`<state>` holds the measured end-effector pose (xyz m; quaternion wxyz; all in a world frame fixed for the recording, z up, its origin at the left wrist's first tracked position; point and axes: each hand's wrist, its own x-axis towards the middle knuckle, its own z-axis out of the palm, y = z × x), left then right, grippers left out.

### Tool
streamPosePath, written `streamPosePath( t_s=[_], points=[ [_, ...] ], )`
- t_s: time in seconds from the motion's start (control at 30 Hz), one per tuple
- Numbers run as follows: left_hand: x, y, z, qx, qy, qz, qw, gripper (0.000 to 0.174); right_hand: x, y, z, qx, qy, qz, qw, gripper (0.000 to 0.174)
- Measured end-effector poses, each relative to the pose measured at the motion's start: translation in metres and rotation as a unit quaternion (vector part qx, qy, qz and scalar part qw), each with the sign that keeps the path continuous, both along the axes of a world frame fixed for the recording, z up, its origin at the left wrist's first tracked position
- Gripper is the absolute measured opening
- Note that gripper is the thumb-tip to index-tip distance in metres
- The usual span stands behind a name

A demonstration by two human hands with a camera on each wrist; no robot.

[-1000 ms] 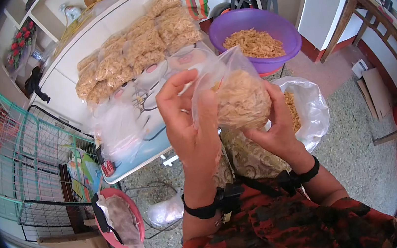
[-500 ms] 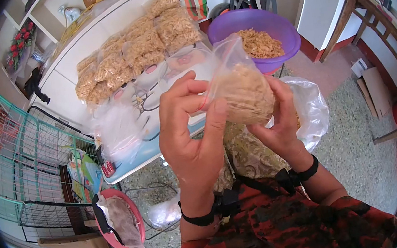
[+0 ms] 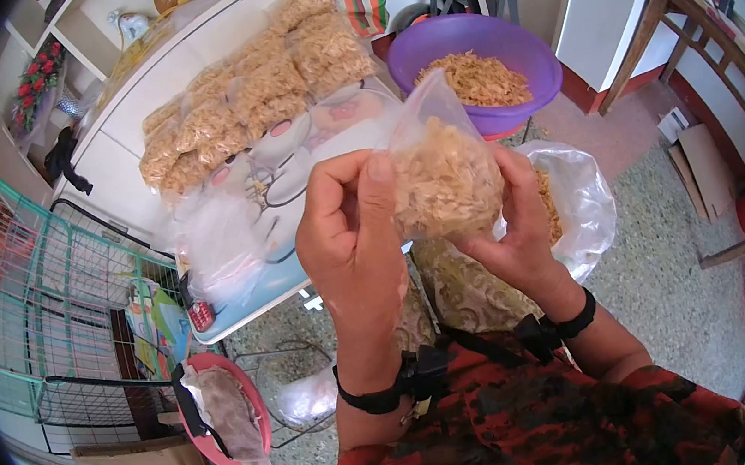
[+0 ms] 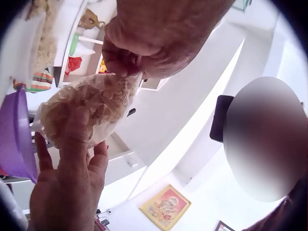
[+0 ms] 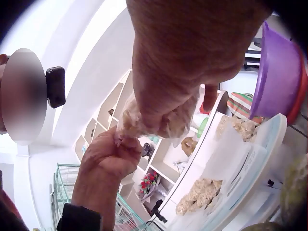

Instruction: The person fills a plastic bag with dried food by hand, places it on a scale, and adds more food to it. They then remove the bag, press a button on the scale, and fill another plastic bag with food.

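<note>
A clear plastic bag of tan, dry-looking flakes is held up in front of the body, over the table's near right corner. My left hand pinches its left end between thumb and curled fingers. On the opposite side my right hand grips the filled part. In the left wrist view the right thumb presses along the bag's face, with fingers behind it. The right wrist view shows the left fingertips bunched at the bag's end; the right hand covers much of the bag there.
Filled bags are stacked along the back of the table. Loose clear plastic bags lie at its left end. Beyond the hands stands a purple basin of flakes; a clear sack sits right. A green wire cage stands left.
The left fingers, spread at the bag's end before, have drawn together into a pinch. A red line seen by those fingers is now hidden. The bag has turned slightly, still in the right hand's grip.
</note>
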<state>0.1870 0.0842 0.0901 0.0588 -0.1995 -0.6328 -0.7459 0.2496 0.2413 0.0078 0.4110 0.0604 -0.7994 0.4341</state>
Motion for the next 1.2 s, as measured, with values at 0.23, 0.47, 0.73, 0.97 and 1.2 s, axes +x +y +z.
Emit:
streamPosePath(
  t_s=[0.23,0.47,0.73,0.97,1.2],
  points=[
    [-0.003,0.012,-0.001,0.071,-0.027,-0.030,0.997,0.018,0.000,-0.007,0.013,-0.008,-0.055,0.030,0.998,0.097],
    [-0.003,0.009,0.007,0.136,-0.051,-0.047,0.988,0.020,-0.009,-0.017,0.016,-0.192,-0.085,0.130,0.969,0.093],
    [-0.016,0.001,0.001,0.206,-0.030,-0.126,0.970,0.031,-0.018,-0.003,0.028,-0.307,-0.063,0.167,0.935,0.083],
    [-0.073,-0.067,-0.038,0.087,-0.065,0.052,0.993,0.042,-0.043,0.059,0.051,-0.256,-0.074,0.127,0.955,0.066],
    [-0.119,-0.098,-0.108,-0.084,-0.118,0.131,0.981,0.031,-0.102,0.103,0.067,-0.269,-0.132,0.186,0.936,0.054]
  ],
)
